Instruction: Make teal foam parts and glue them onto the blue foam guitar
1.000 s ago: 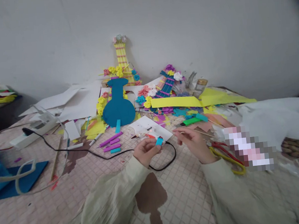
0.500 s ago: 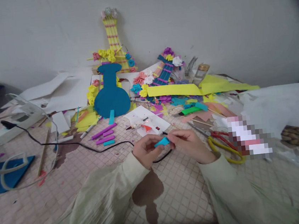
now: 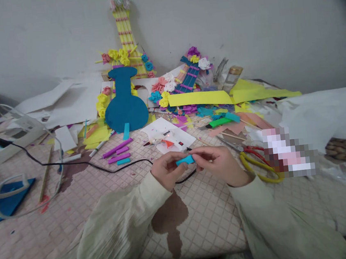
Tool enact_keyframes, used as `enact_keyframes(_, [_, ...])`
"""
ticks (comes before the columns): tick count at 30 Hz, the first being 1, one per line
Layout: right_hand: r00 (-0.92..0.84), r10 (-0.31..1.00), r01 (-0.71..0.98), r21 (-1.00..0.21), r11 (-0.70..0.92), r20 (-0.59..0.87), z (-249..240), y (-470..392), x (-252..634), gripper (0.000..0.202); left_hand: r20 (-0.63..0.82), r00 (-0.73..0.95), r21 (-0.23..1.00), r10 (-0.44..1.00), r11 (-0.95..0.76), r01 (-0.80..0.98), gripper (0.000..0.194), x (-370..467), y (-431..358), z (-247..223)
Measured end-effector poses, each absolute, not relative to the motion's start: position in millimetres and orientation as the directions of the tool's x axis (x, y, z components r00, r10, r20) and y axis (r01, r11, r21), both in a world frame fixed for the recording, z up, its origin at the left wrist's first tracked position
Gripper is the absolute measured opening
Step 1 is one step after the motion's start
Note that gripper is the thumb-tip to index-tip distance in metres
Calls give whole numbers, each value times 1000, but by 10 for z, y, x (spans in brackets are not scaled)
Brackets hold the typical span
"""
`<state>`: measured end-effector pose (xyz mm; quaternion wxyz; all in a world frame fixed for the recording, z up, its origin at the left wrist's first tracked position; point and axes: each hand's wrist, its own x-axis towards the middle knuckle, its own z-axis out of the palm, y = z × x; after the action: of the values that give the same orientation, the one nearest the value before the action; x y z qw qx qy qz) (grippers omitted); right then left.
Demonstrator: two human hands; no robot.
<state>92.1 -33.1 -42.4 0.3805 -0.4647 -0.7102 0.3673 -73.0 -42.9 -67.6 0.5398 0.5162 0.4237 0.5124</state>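
Observation:
A small light-blue paper piece is pinched between both hands near the middle of the table. My left hand grips its left end, and my right hand has its fingertips on the right end. Just beyond the hands, a glue gun with a red light lies on a white sheet. Purple strips and a light-blue strip lie to the left. Farther back stands a dark-blue guitar-shaped cutout with a light-blue tab at its bottom.
Red-handled scissors and yellow-handled scissors lie right of my right hand. A black cable crosses the table on the left, near a power strip. Decorated paper guitars lean at the wall.
The view has shifted slightly, so the table items sit a little higher and to the left. The light-blue piece is still between both hands and looks turned more level.

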Motion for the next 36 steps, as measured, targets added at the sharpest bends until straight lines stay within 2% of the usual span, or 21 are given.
enact_keyframes(11, [-327,896,567,-696,441,300,-386,-345,936,18,251,145,941,957,-277,197,24,-749,-475,-665])
enact_keyframes(18, [-439,801,584,-548,599,408,-416,-323,951,16,281,207,897,937,-333,290,24,-750,-496,-607])
enact_keyframes(29, [-540,711,624,-352,698,451,-474,-310,968,13,401,279,726,873,-488,484,23,-790,-465,-579])
enact_keyframes(33, [-544,716,648,-322,690,437,-488,-307,965,11,380,249,751,891,-454,479,22,-789,-457,-605])
enact_keyframes(36, [-537,732,661,-330,674,420,-490,-319,968,12,314,201,838,928,-370,401,20,-780,-442,-640])
